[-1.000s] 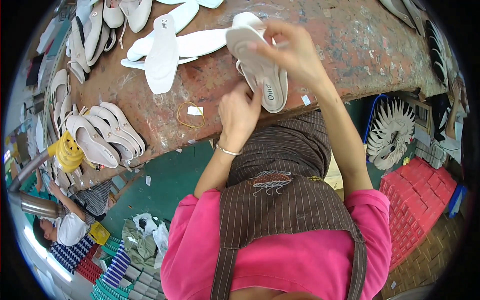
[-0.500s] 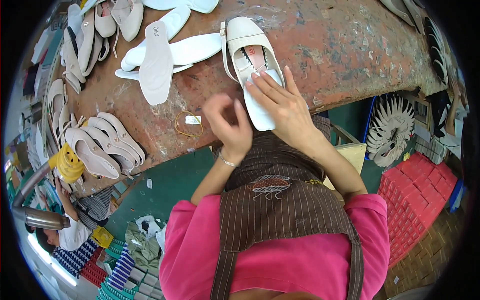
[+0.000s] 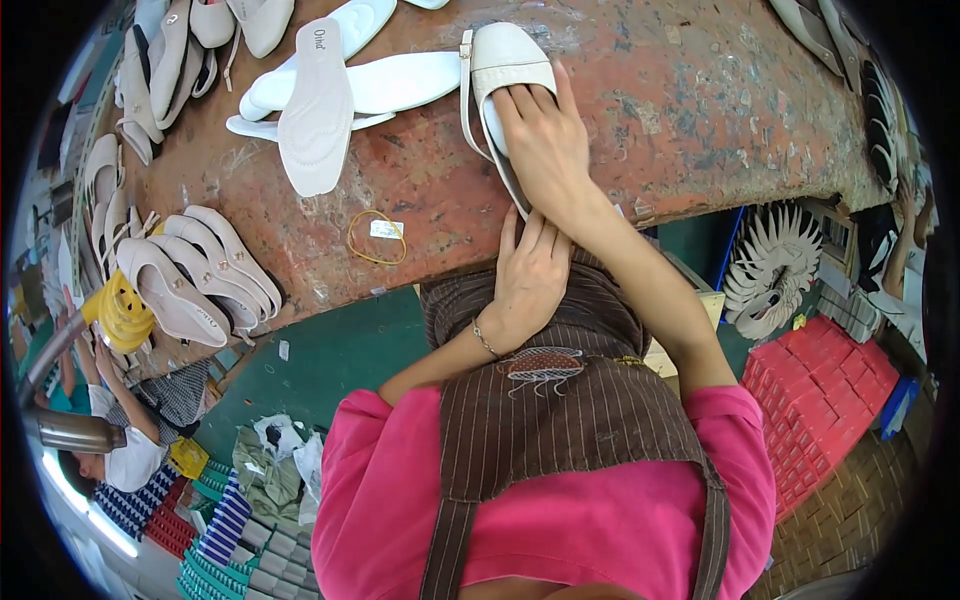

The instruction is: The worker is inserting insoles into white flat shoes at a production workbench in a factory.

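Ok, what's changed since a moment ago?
The right hand has slid forward, fingers inside the shoe, and the white insole sits further in. The left hand has moved right, fingertips at the shoe's heel. The beige insole and row of shoes stayed put.

Small dark lettering stood near the far end of the beige insole (image 3: 317, 120). Similar print marked the inside of a beige shoe (image 3: 165, 285).
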The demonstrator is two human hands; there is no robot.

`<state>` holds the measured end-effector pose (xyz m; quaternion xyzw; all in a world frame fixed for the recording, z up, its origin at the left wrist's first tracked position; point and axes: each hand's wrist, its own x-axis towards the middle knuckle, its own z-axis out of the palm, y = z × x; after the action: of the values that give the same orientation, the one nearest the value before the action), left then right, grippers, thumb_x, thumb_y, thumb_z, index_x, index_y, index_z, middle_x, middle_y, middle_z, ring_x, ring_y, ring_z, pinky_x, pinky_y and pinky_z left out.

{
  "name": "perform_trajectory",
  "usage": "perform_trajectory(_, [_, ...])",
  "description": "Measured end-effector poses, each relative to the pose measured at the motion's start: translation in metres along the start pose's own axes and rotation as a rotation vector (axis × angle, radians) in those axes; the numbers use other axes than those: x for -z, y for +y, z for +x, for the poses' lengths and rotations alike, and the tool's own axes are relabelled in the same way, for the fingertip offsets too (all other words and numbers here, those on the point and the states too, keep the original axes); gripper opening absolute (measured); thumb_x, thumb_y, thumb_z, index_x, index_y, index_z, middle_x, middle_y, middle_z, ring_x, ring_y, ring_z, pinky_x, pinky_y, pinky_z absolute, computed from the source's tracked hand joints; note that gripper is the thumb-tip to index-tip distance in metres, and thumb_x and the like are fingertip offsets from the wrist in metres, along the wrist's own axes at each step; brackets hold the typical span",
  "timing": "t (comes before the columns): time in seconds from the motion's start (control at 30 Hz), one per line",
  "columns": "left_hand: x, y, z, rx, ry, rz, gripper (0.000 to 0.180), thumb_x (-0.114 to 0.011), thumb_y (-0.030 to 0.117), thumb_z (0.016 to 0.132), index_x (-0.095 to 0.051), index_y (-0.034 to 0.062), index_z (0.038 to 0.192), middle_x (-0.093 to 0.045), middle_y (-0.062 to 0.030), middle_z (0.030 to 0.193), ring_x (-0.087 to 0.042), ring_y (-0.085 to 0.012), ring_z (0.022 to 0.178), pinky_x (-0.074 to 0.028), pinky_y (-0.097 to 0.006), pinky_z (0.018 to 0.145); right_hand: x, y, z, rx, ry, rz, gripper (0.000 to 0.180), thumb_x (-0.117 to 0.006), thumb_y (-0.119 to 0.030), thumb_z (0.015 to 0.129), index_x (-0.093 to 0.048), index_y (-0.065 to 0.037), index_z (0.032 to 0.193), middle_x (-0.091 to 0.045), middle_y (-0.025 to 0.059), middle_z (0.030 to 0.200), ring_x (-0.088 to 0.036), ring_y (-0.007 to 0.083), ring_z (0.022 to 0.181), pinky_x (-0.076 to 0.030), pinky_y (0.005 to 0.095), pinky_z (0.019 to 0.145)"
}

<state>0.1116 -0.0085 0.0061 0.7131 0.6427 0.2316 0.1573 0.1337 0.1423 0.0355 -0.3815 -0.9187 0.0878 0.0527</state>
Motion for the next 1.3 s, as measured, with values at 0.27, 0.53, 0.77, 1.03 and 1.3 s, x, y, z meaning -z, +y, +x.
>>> perform_trajectory(0.27, [0.003,0.001,-0.004,0.007,0.031,-0.061,0.038,-0.068,0.011,0.08,-0.062,-0.0055,0.113,-0.062,-0.0188,0.114,-0.051,-0.0354,0.12,-0.032,-0.057,0.107,-0.005,0.002,-0.034,0.181,0.211,-0.088,0.044,-0.052,-0.011,0.085,-0.055,0.006,0.126,-0.061,0.0202,0.124,-0.059,0.0308,0.118,-0.022,0.0487,0.118])
perform_trajectory(0.53, [0.001,-0.003,-0.003,0.038,0.02,-0.109,0.037,-0.067,0.008,0.078,-0.064,-0.0041,0.113,-0.063,-0.0185,0.114,-0.052,-0.0351,0.12,-0.031,-0.054,0.11,-0.005,0.003,-0.024,0.131,0.164,-0.192,0.03,-0.05,-0.011,0.085,-0.06,0.006,0.108,-0.067,0.018,0.101,-0.064,0.0291,0.1,-0.017,0.0523,0.118])
perform_trajectory(0.77, [0.005,-0.002,0.003,0.022,0.093,-0.063,0.037,-0.069,0.008,0.074,-0.067,-0.0027,0.11,-0.065,-0.0184,0.112,-0.054,-0.0361,0.116,-0.034,-0.055,0.107,-0.002,0.002,0.003,0.005,-0.108,-0.042,0.042,-0.052,-0.01,0.085,-0.054,0.003,0.126,-0.06,0.0225,0.122,-0.053,0.0326,0.124,-0.015,0.0588,0.117])
perform_trajectory(1.03, [0.014,0.0,0.008,0.052,0.042,-0.079,0.055,-0.066,0.01,0.081,-0.053,-0.0063,0.131,-0.055,-0.018,0.133,-0.044,-0.0329,0.131,-0.033,-0.049,0.109,-0.01,0.014,0.029,0.038,-0.065,-0.253,0.018,-0.051,-0.009,0.086,-0.066,-0.001,0.09,-0.069,0.0125,0.081,-0.069,0.0267,0.086,-0.01,0.0586,0.118])
perform_trajectory(1.3, [0.018,-0.005,0.038,0.164,0.295,-0.089,0.032,-0.068,0.017,0.076,-0.064,-0.0009,0.102,-0.054,-0.018,0.125,-0.045,-0.0364,0.125,-0.033,-0.055,0.104,0.055,0.005,0.023,0.265,0.094,0.116,0.021,-0.054,-0.01,0.088,-0.069,-0.002,0.1,-0.069,0.0141,0.08,-0.07,0.032,0.084,-0.045,0.0479,0.097])
